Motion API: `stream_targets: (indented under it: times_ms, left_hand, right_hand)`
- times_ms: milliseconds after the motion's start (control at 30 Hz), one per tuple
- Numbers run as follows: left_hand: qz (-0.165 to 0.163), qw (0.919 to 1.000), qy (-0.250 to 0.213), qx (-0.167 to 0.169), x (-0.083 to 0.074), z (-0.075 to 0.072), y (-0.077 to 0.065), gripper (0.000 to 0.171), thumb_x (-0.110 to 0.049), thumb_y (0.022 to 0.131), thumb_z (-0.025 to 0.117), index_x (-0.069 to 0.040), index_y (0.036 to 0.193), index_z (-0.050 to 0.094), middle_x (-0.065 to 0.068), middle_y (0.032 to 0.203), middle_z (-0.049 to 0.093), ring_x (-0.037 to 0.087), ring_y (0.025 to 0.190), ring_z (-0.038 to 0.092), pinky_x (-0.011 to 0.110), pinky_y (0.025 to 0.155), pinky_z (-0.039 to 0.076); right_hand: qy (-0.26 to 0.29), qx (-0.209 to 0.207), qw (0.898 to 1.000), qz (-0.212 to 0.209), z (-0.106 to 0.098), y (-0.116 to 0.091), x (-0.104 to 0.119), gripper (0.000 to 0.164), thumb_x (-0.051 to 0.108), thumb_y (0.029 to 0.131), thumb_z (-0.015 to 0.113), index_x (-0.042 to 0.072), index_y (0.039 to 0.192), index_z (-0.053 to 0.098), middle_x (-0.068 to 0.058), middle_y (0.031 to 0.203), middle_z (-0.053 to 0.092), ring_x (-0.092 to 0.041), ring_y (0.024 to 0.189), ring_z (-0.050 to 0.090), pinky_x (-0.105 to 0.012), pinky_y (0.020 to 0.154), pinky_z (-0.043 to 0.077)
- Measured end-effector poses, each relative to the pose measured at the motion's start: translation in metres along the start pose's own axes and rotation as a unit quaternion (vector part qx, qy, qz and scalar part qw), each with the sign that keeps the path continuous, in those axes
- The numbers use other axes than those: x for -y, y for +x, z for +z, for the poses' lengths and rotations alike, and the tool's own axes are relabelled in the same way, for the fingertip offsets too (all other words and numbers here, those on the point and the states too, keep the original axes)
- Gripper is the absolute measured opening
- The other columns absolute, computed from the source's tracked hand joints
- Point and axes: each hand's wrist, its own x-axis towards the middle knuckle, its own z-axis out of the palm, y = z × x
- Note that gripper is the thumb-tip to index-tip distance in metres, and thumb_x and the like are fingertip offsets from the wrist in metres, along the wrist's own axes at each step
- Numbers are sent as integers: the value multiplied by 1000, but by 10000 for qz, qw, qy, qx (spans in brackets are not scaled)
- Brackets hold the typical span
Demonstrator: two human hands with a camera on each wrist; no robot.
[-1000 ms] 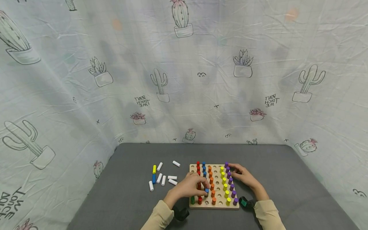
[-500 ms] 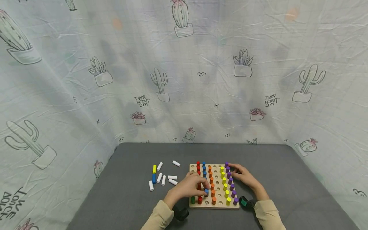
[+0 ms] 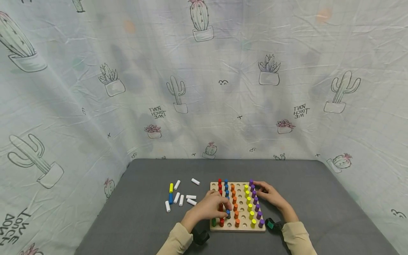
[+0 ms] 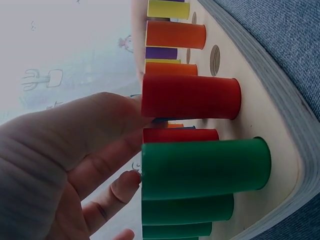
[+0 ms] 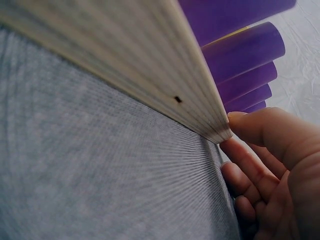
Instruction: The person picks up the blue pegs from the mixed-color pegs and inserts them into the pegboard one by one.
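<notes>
My left hand (image 3: 209, 207) pinches a blue peg (image 3: 228, 214) between thumb and fingers, low over the wooden pegboard (image 3: 237, 229). Whether the peg's foot sits in a hole cannot be told. In the left wrist view, red and green pegs (image 4: 205, 167) stand in front of the fingertips and mostly hide the blue one. At the board's far right corner, my right hand (image 3: 271, 194) grips the edge, thumb on the side by the purple pegs (image 5: 245, 52). Upright columns of red, blue, orange (image 3: 234, 207), yellow (image 3: 250, 207) and purple pegs fill much of the board.
Left of the board, several white pegs (image 3: 181, 200) lie scattered on the grey table (image 3: 143, 226), with a yellow peg (image 3: 171, 187) and a blue peg (image 3: 170, 198) among them. Bare holes (image 3: 243, 216) run between the orange and yellow columns. A printed curtain (image 3: 204, 106) hangs behind.
The pinched blue peg has shifted very slightly to the left with my left fingertips. My right hand and the board stay where they were.
</notes>
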Motion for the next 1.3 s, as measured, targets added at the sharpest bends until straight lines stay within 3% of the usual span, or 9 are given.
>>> stream_targets:
  times_ms: [433, 700, 933, 1033, 1300]
  left_hand:
    - [-25, 10000, 38, 26, 2, 1, 0, 10, -26, 82, 71, -28, 90, 67, -20, 82, 62, 6, 83, 49, 48, 102, 27]
    - [59, 9999, -87, -58, 3, -2, -3, 8, -27, 83, 70, -25, 90, 68, -18, 85, 62, 6, 84, 49, 46, 102, 27]
    - [-147, 9997, -101, -187, 7, -7, -6, 10, -32, 83, 69, -26, 91, 68, -18, 78, 58, 10, 81, 50, 46, 100, 28]
    - [-197, 9995, -4, -251, 9, -8, -8, 10, -33, 83, 69, -26, 90, 68, -18, 80, 60, 10, 83, 51, 46, 99, 29]
    - [-283, 9986, -278, -360, 15, -13, -16, 6, -27, 85, 68, -26, 90, 67, -19, 88, 63, 15, 87, 53, 48, 100, 26]
  right_hand:
    - [-29, 28, 10000, -50, 0, 0, -3, 39, -1, 90, 53, -16, 125, 45, -29, 104, 50, -6, 77, 48, -22, 62, 40]
    - [-101, -36, 9999, -54, 1, 3, -34, 39, 3, 92, 54, -10, 128, 46, -23, 108, 51, -1, 77, 47, -22, 62, 40]
    - [103, 9, 9999, -95, 0, 4, -38, 41, 8, 92, 55, -9, 129, 46, -23, 110, 51, -2, 79, 48, -22, 63, 41]
    - [113, 40, 9999, -86, 0, 3, -37, 42, 8, 92, 55, -9, 129, 45, -23, 110, 50, -2, 78, 48, -22, 63, 41]
    - [34, 45, 10000, -18, -1, 3, -39, 42, 8, 92, 55, -9, 129, 45, -21, 108, 52, -2, 78, 48, -22, 63, 40]
